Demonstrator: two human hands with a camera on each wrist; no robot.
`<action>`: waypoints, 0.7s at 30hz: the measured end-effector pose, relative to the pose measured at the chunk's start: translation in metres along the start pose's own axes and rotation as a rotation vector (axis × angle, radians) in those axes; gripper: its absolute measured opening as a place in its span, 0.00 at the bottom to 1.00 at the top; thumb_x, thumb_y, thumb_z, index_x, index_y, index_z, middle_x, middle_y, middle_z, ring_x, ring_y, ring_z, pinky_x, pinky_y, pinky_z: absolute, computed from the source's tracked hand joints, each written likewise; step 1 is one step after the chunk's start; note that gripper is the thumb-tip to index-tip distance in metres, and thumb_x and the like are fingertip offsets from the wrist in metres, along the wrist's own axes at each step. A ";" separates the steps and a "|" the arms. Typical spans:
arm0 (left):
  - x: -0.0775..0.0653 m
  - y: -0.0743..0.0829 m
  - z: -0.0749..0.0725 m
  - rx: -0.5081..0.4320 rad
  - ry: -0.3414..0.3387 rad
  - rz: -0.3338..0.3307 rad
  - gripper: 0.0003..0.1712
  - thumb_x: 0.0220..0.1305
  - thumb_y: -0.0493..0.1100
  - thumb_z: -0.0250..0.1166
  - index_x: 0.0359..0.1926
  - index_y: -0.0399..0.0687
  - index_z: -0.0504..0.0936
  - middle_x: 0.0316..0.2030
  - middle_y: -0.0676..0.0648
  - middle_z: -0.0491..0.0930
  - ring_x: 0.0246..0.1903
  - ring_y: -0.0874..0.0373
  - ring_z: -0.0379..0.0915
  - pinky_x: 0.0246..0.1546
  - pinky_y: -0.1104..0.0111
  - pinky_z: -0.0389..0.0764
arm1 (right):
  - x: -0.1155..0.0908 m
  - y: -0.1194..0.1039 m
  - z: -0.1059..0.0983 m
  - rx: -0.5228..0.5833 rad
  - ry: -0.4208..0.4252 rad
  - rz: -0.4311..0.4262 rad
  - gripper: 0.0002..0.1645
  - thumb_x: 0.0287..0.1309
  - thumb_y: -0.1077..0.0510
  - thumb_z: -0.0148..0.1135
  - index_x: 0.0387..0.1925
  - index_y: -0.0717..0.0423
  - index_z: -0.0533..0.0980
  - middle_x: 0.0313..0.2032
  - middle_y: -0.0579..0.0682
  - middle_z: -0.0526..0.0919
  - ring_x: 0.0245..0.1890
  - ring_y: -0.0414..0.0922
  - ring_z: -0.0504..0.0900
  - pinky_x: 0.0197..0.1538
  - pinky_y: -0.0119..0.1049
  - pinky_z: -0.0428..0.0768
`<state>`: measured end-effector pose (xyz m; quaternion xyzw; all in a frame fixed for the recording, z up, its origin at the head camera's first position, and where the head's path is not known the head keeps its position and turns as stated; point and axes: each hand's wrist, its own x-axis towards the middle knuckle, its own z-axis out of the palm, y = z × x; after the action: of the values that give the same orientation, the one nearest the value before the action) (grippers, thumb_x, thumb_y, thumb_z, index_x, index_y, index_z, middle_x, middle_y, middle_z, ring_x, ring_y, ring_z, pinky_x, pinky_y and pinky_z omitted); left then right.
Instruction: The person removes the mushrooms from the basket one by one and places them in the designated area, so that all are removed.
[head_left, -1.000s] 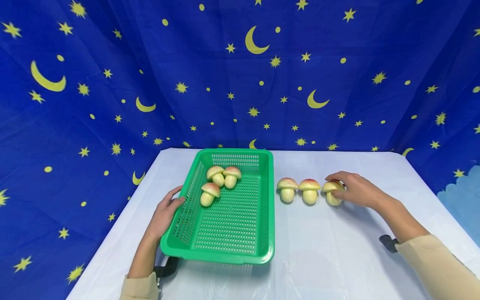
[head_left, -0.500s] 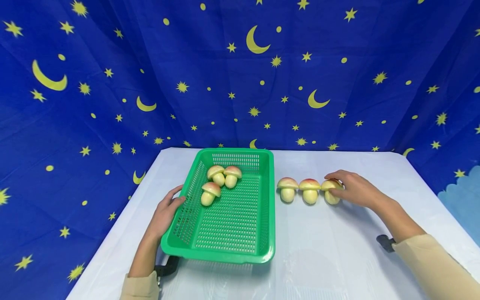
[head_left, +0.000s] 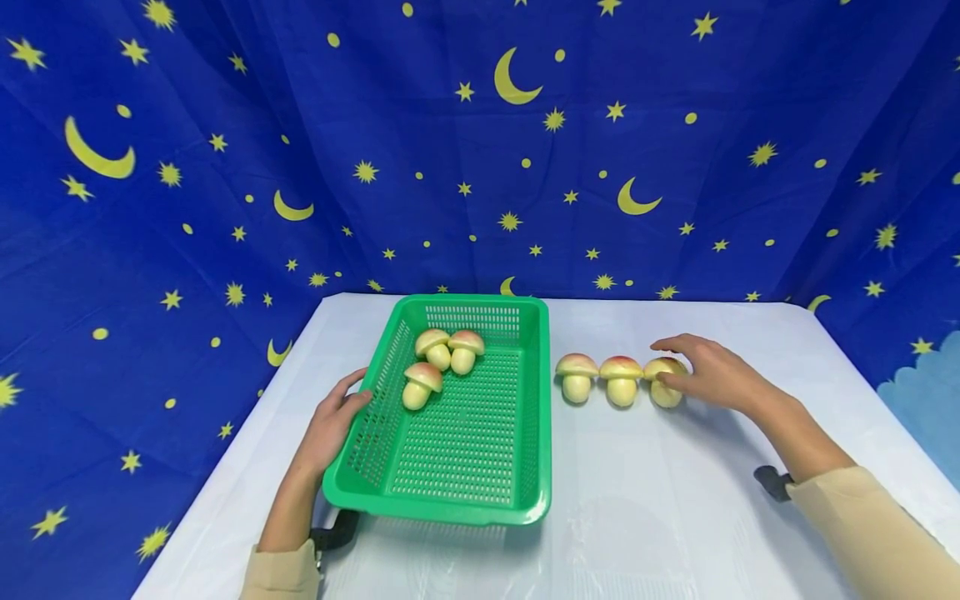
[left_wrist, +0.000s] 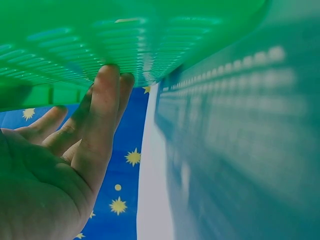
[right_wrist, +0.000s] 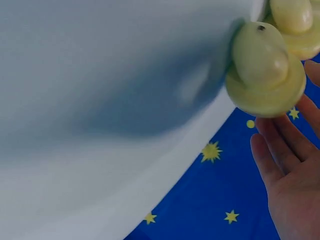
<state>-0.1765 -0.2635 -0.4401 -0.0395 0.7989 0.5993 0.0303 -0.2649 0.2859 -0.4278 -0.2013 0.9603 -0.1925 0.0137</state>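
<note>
In the head view, a green plastic basket (head_left: 465, 450) sits at the left of the table. Three toy mushrooms (head_left: 422, 383) with pink-yellow caps lie in its far left part. My left hand (head_left: 330, 429) is at the basket's left wall; in the left wrist view its fingers (left_wrist: 97, 112) are fairly straight and touch the slotted wall. To the basket's right, three more mushrooms (head_left: 621, 390) lie in a row, caps away from me. Around the rightmost mushroom (head_left: 666, 396) is my right hand (head_left: 716, 375), fingers spread beyond its cap and thumb over its near side.
A white-covered table (head_left: 630, 500) carries everything. Behind and beside it hangs a blue cloth (head_left: 420, 125) with yellow moons and stars. Black straps (head_left: 337, 529) and beige sleeves (head_left: 281, 571) show at the wrists.
The rightmost mushroom shifted slightly left against the middle one during the first half second. Since then, my right fingers have spread a little off its cap. My left hand stays put.
</note>
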 end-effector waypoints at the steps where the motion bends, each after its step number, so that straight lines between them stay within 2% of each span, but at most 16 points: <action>1: 0.000 0.000 0.000 0.000 0.000 -0.001 0.30 0.74 0.53 0.51 0.72 0.54 0.59 0.53 0.32 0.75 0.37 0.43 0.80 0.34 0.57 0.82 | 0.001 -0.001 -0.001 -0.002 0.004 -0.006 0.30 0.57 0.49 0.67 0.59 0.57 0.74 0.55 0.59 0.76 0.57 0.59 0.71 0.57 0.60 0.68; 6: 0.001 0.000 0.000 -0.014 -0.002 -0.013 0.30 0.74 0.52 0.51 0.72 0.54 0.59 0.52 0.32 0.75 0.37 0.42 0.80 0.34 0.56 0.82 | 0.005 -0.011 -0.008 0.014 0.030 -0.050 0.30 0.59 0.47 0.65 0.60 0.56 0.73 0.57 0.58 0.76 0.58 0.58 0.71 0.56 0.59 0.68; 13: -0.001 0.001 0.000 -0.009 -0.005 -0.004 0.30 0.74 0.53 0.51 0.72 0.54 0.58 0.52 0.32 0.75 0.36 0.42 0.80 0.33 0.55 0.82 | 0.014 -0.037 -0.015 0.035 0.074 -0.152 0.28 0.60 0.48 0.65 0.59 0.54 0.74 0.54 0.55 0.78 0.53 0.54 0.76 0.51 0.55 0.74; 19: -0.002 0.002 0.001 -0.004 -0.003 0.000 0.31 0.73 0.54 0.52 0.72 0.54 0.59 0.52 0.32 0.75 0.37 0.43 0.80 0.34 0.56 0.81 | 0.022 -0.058 -0.020 0.044 0.071 -0.178 0.28 0.60 0.49 0.65 0.60 0.53 0.73 0.53 0.53 0.79 0.50 0.52 0.77 0.50 0.52 0.75; 21: -0.004 0.008 0.001 -0.003 -0.005 -0.007 0.30 0.74 0.52 0.51 0.72 0.53 0.59 0.52 0.32 0.75 0.37 0.42 0.80 0.35 0.55 0.81 | 0.025 -0.062 -0.021 0.037 0.072 -0.187 0.28 0.60 0.48 0.65 0.60 0.52 0.74 0.53 0.52 0.79 0.49 0.51 0.77 0.50 0.51 0.76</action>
<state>-0.1736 -0.2600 -0.4329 -0.0410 0.7977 0.6007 0.0343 -0.2663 0.2317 -0.3836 -0.2827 0.9335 -0.2177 -0.0353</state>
